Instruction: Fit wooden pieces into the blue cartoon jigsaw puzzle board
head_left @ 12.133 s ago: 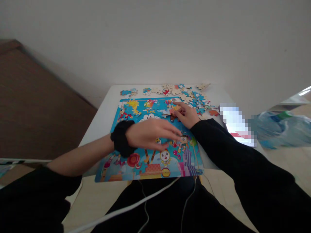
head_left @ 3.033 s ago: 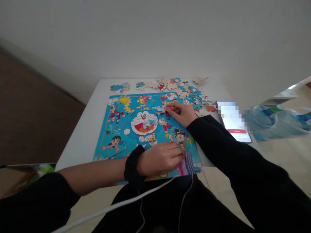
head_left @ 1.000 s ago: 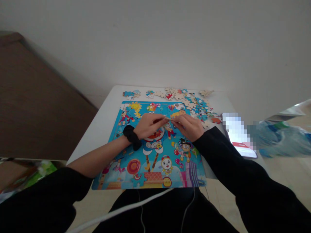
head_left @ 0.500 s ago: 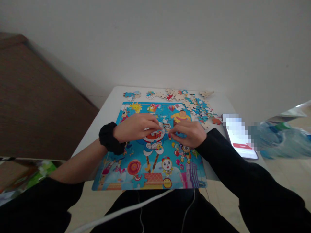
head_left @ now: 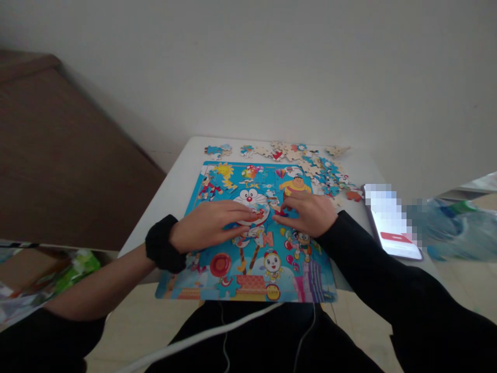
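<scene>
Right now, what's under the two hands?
The left hand and right hand lie flat on the colourful cartoon puzzle. The pieces beneath their palms are covered.

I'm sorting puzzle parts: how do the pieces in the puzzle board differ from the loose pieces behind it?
The puzzle board holds joined pieces forming one flat cartoon picture; the loose pieces lie scattered and separate on the white table. Board pieces all show colour; several loose ones show plain tan. Both hands, left hand and right hand, rest on the board, not the pile.

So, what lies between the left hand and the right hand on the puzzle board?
In the head view, a short stretch of the puzzle board shows between the left hand and the right hand: part of the white-and-blue cartoon cat. Nothing else lies there.
</scene>
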Available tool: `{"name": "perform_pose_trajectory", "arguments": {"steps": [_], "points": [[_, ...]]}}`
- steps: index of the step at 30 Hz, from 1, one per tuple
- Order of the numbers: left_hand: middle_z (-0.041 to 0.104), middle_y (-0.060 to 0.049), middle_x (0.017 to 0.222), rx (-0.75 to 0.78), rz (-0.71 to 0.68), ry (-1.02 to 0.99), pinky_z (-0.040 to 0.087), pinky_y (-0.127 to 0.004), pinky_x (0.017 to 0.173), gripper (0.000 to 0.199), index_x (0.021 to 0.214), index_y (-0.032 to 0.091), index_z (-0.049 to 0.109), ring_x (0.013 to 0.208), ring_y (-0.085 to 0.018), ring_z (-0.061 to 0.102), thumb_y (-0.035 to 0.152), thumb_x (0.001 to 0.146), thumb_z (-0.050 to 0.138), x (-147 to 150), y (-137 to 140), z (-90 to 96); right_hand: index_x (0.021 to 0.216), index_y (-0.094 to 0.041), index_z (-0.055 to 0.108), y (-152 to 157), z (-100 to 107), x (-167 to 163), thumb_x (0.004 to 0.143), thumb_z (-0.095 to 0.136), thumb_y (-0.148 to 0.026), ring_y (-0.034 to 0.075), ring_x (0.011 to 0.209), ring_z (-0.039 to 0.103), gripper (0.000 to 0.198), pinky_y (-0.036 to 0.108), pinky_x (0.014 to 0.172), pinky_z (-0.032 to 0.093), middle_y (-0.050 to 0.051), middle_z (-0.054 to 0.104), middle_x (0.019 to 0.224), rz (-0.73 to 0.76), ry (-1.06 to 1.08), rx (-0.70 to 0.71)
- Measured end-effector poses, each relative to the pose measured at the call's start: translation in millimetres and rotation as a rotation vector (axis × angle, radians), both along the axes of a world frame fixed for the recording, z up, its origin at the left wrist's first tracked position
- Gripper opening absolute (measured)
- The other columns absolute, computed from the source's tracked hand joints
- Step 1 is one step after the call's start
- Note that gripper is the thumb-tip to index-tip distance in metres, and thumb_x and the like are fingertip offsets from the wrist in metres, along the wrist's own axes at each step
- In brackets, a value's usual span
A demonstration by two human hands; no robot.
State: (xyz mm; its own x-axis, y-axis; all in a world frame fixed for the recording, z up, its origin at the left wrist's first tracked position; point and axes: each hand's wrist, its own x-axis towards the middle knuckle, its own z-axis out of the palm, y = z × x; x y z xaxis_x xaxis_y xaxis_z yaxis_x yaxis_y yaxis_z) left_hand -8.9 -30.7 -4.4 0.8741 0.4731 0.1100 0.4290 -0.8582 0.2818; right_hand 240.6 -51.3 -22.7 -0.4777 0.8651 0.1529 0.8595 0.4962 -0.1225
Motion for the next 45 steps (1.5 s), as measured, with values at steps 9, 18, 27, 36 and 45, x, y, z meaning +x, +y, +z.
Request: {"name": "perform_pose_trajectory", "arguments": {"steps": [9, 18, 27, 36, 45], "points": [[0.063, -0.009, 0.107, 0.096, 0.082, 0.053, 0.046, -0.034, 0.085, 0.028, 0.107, 0.014, 0.062, 0.098, -0.020, 0.058, 0.027, 0.092, 0.043, 18.6, 31.7, -26.4, 0.077, -0.018, 0.061, -2.9, -5.9, -4.7, 0.079, 0.048, -0.059, 0.016, 0.068, 0.058, 0.043, 0.027, 0.048, 0.020, 0.005, 0.066, 0.082, -0.060, -0.102, 0.008], [0.061, -0.011, 0.108, 0.139, 0.280, -0.102, 0.043, -0.038, 0.089, 0.034, 0.110, 0.013, 0.061, 0.100, -0.023, 0.056, 0.035, 0.088, 0.048, 7.7, 43.3, -26.6, 0.076, -0.019, 0.056, -3.8, -5.0, -9.2, 0.069, 0.060, -0.049, 0.017, 0.068, 0.057, 0.031, 0.026, 0.051, 0.028, 0.003, 0.062, 0.075, -0.155, 0.066, -0.117], [0.065, -0.005, 0.096, -0.481, 0.104, -0.322, 0.047, -0.025, 0.076, 0.027, 0.103, 0.016, 0.061, 0.084, -0.014, 0.060, 0.034, 0.086, 0.053, 32.9, 11.0, -25.5, 0.081, -0.019, 0.052, -3.3, -9.0, -12.0, 0.073, 0.063, -0.027, 0.010, 0.062, 0.056, 0.015, 0.022, 0.054, 0.041, -0.002, 0.058, 0.068, 0.049, 0.824, -0.525], [0.067, -0.004, 0.081, -0.932, -0.003, -0.245, 0.046, -0.020, 0.063, 0.028, 0.095, 0.014, 0.063, 0.069, -0.011, 0.060, 0.038, 0.081, 0.059, 22.8, 17.7, -9.5, 0.080, -0.018, 0.051, -7.4, -7.2, -20.1, 0.071, 0.068, -0.029, 0.009, 0.060, 0.060, 0.022, 0.023, 0.057, 0.046, -0.003, 0.063, 0.064, 0.154, 1.107, -0.974], [0.065, -0.006, 0.087, -0.134, -0.068, -0.094, 0.044, -0.024, 0.073, 0.032, 0.107, 0.020, 0.063, 0.080, -0.014, 0.057, 0.028, 0.094, 0.035, 7.4, 24.8, -1.6, 0.084, -0.017, 0.053, 0.9, -1.4, -7.6, 0.069, 0.068, -0.033, 0.007, 0.049, 0.052, 0.026, 0.021, 0.049, 0.042, -0.006, 0.059, 0.059, 0.000, 1.061, -1.020]]}}
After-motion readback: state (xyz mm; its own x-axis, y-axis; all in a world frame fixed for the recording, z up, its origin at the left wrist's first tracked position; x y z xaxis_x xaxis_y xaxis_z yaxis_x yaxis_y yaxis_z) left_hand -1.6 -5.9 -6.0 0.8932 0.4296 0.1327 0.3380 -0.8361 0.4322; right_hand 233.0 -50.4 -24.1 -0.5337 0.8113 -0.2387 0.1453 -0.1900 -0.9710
